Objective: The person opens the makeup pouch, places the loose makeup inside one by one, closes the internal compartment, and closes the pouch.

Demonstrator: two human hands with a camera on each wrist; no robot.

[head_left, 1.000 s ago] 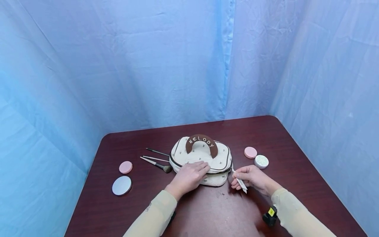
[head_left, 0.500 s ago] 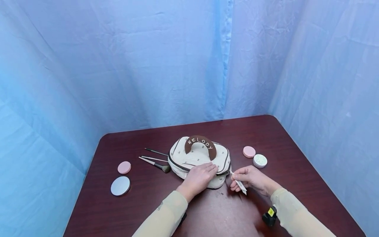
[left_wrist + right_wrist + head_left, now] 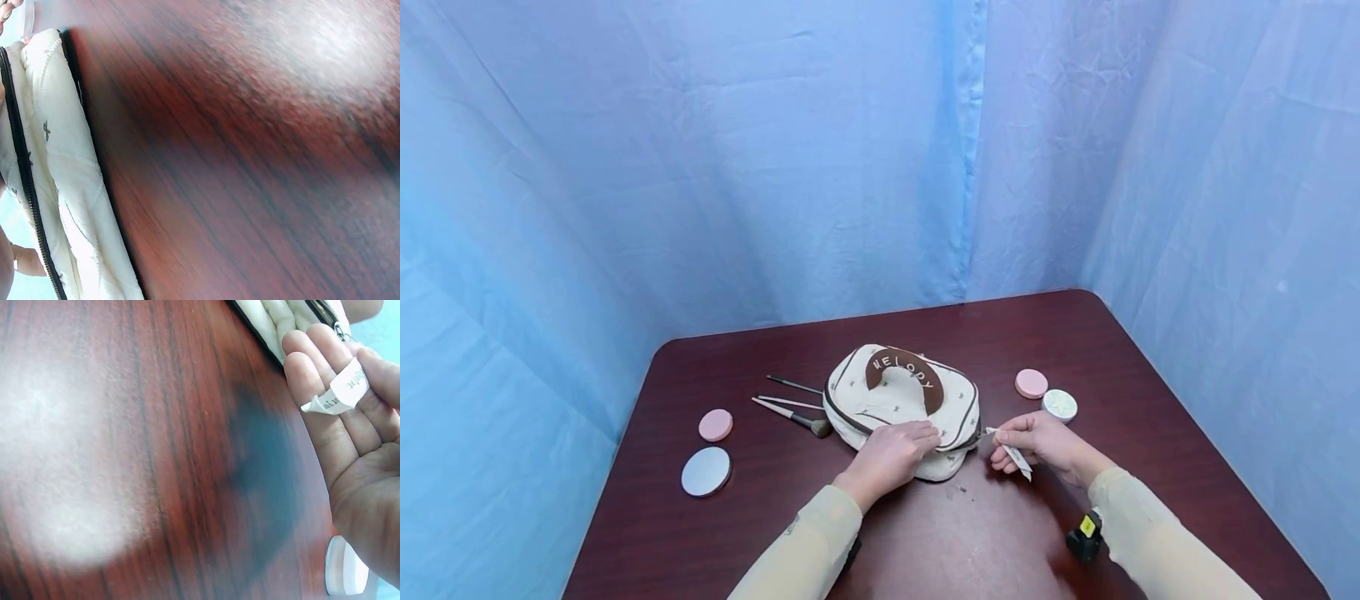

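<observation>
A white zippered pouch (image 3: 958,408) with small dark prints stands mid-table; its brown arched handle (image 3: 902,360) reads MELODY. My left hand (image 3: 891,454) rests on its front upper edge with fingers extended. In the left wrist view, the dark zipper (image 3: 30,194) runs along the pouch's side. Just off the pouch's right end, my right hand (image 3: 1048,446) pinches the white ribbon zipper pull (image 3: 1017,458) between thumb and index finger. The right wrist view shows the ribbon (image 3: 340,394) folded across the fingers, printed with lettering, and the metal slider (image 3: 339,331) beyond it.
Makeup brushes (image 3: 808,423) lie left of the pouch. Farther left are a pink round compact (image 3: 716,425) and a larger white round compact (image 3: 706,472). Another pink compact (image 3: 1032,383) and a white embossed one (image 3: 1060,404) sit right, close behind my right hand.
The pouch has turned slightly and its handle leans more to the right. My left hand shifted right along the pouch, then back a little. My right hand drew the zipper pull slightly rightward.
</observation>
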